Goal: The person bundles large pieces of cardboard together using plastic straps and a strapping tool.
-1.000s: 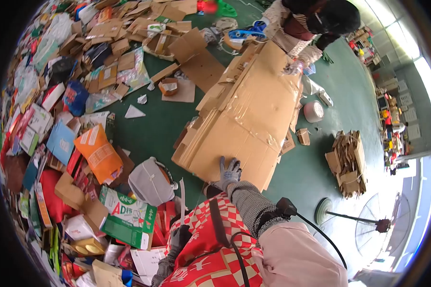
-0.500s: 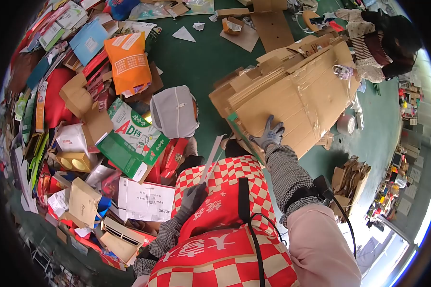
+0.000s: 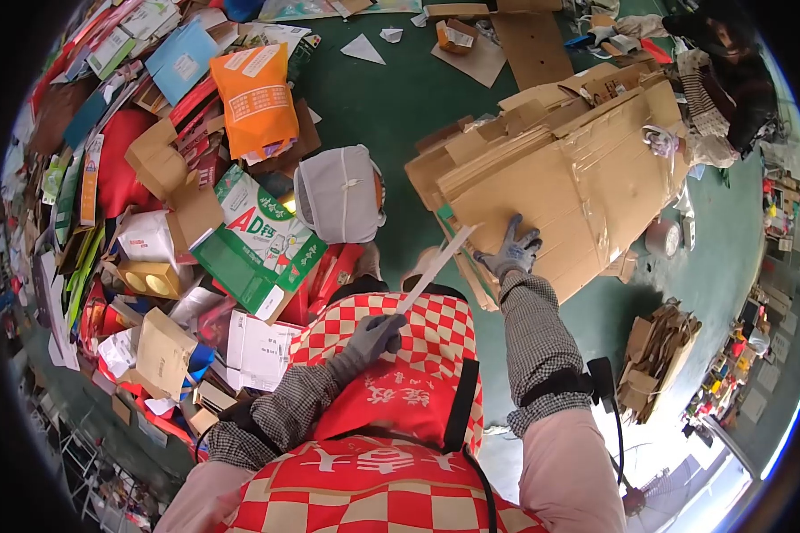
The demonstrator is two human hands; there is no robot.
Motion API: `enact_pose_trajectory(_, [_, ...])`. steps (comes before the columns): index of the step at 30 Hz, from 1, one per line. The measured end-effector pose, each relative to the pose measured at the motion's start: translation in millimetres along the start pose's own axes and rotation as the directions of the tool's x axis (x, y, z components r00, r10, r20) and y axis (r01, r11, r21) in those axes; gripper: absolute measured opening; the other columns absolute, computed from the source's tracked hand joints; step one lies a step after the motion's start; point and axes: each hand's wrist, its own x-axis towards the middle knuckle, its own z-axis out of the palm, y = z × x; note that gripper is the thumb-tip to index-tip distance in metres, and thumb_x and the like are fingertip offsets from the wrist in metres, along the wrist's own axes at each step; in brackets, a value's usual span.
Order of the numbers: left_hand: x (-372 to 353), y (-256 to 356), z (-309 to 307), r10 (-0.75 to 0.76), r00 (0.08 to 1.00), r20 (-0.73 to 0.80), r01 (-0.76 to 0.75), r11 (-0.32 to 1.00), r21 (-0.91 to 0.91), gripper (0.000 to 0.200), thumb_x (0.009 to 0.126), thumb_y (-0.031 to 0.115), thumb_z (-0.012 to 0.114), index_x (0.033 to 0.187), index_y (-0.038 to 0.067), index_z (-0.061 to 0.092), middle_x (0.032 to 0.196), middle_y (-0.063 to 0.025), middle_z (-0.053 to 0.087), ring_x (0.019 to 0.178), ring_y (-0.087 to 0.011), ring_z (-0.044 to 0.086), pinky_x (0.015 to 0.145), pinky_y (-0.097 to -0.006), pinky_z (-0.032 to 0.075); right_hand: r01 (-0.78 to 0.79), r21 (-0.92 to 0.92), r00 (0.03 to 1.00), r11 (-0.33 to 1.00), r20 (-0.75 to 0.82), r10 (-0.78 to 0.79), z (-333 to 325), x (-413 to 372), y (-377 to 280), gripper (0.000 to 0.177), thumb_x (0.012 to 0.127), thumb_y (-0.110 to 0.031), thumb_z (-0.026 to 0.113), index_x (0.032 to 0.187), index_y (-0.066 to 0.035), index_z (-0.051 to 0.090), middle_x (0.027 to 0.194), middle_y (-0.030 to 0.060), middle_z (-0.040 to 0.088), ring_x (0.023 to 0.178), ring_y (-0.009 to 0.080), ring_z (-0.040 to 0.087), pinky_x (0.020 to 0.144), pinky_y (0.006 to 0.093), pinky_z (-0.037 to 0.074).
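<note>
My left hand (image 3: 376, 338), in a grey glove, is closed around the lower end of a long pale strip (image 3: 436, 269). The strip slants up to the right, and its tip reaches the near left corner of a stack of flattened cardboard (image 3: 542, 195). On the stack's near edge rests my right hand (image 3: 511, 249), gloved, with its fingers spread. Clear tape crosses the top sheet. A green edge shows at the stack's left side, partly behind the strip.
Left of me lies a large heap of boxes and paper, with a green printed carton (image 3: 258, 240) and an orange bag (image 3: 254, 102). A grey cloth-covered object (image 3: 340, 194) sits by my feet. At right are a tape roll (image 3: 662, 238) and a cardboard bundle (image 3: 656, 360). Someone crouches at top right.
My left hand has moved up and right with the strip, whose tip is now at the stack's corner. My right hand stays spread on the cardboard. The view has shifted slightly.
</note>
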Motion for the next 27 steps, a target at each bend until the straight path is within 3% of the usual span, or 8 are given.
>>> enact_pose_trajectory(2, [0,1,7,-0.046,0.998,-0.052,0.048,0.998,0.050,0.031,0.087,0.030,0.056,0.069,0.005,0.054,0.057,-0.0015,0.050,0.048,-0.0091,0.044,0.047,-0.0235,0.035,-0.005,0.000,1.000,1.000,-0.026,0.005,2,0,1,0.119,0.058,-0.060,0.070,0.141,-0.020,-0.006,0.141,0.0325,-0.001,0.129,0.0503,0.009,0.101,0.0555,0.023])
enact_pose_trajectory(10, [-3,-3,8,-0.062,0.996,-0.069,0.070,0.991,0.117,0.030,0.087,0.027,0.056,0.068,0.004,0.053,0.057,-0.0023,0.050,0.047,-0.0094,0.046,0.046,-0.0231,0.036,-0.007,0.068,0.998,0.998,-0.066,0.012,-9,-9,-1,0.113,0.060,-0.055,0.071,0.141,-0.022,-0.001,0.141,0.0311,0.002,0.129,0.0498,0.009,0.101,0.0554,0.022])
enact_pose_trajectory(12, [-4,-9,8,-0.056,0.996,-0.065,0.060,0.996,0.061,0.028,0.086,0.029,0.058,0.084,0.002,0.059,0.060,-0.0012,0.052,0.051,-0.0093,0.047,0.048,-0.0221,0.036,-0.019,0.069,0.997,0.997,-0.069,0.023,-6,-9,-2,0.113,0.060,-0.055,0.070,0.141,-0.021,-0.001,0.141,0.0313,0.001,0.129,0.0501,0.009,0.100,0.0557,0.022])
enact_pose_trajectory(18, [-14,-26,8,0.032,0.994,-0.101,-0.030,0.999,0.015,0.027,0.088,0.027,0.054,0.075,0.003,0.057,0.058,-0.0015,0.050,0.050,-0.0088,0.045,0.047,-0.0234,0.035,0.004,0.045,0.996,0.999,-0.091,0.000,0,-8,-1,0.112,0.061,-0.056,0.070,0.141,-0.021,-0.001,0.140,0.0321,0.001,0.129,0.0503,0.010,0.101,0.0555,0.022])
enact_pose_trajectory(22, [-9,-48,-33,0.138,0.982,-0.131,-0.124,0.986,0.111,0.030,0.089,0.026,0.052,0.070,0.003,0.056,0.055,-0.0025,0.050,0.048,-0.0088,0.046,0.046,-0.0231,0.036,-0.063,-0.023,0.994,0.998,-0.089,0.061,10,1,-7,0.117,0.059,-0.059,0.069,0.141,-0.022,-0.006,0.140,0.0326,0.001,0.129,0.0502,0.009,0.102,0.0540,0.022])
enact_pose_trajectory(23, [-13,-62,-46,0.272,0.959,-0.074,-0.257,0.952,0.166,0.020,0.090,0.022,0.048,0.090,0.005,0.057,0.055,-0.0029,0.049,0.048,-0.0105,0.046,0.049,-0.0241,0.038,-0.059,-0.057,0.993,0.997,-0.106,0.053,15,4,-7,0.119,0.058,-0.060,0.069,0.140,-0.021,-0.008,0.140,0.0331,0.002,0.129,0.0504,0.010,0.102,0.0532,0.022])
enact_pose_trajectory(24, [-27,-80,-53,0.390,0.920,-0.035,-0.376,0.905,0.200,0.026,0.091,0.017,0.044,0.109,0.006,0.059,0.056,-0.0033,0.048,0.049,-0.0121,0.046,0.051,-0.0252,0.041,-0.042,-0.085,0.996,0.996,-0.088,0.034,22,1,-7,0.119,0.058,-0.060,0.069,0.140,-0.021,-0.008,0.140,0.0331,0.002,0.129,0.0504,0.010,0.102,0.0532,0.022])
enact_pose_trajectory(27, [-44,-87,-65,0.414,0.910,-0.007,-0.403,0.888,0.220,0.031,0.090,0.011,0.041,0.118,0.006,0.053,0.060,-0.0035,0.048,0.051,-0.0123,0.047,0.052,-0.0251,0.043,-0.050,-0.068,0.991,0.996,-0.124,0.042,18,5,-14,0.121,0.057,-0.060,0.069,0.140,-0.020,-0.009,0.139,0.0347,0.003,0.129,0.0505,0.011,0.101,0.0532,0.025])
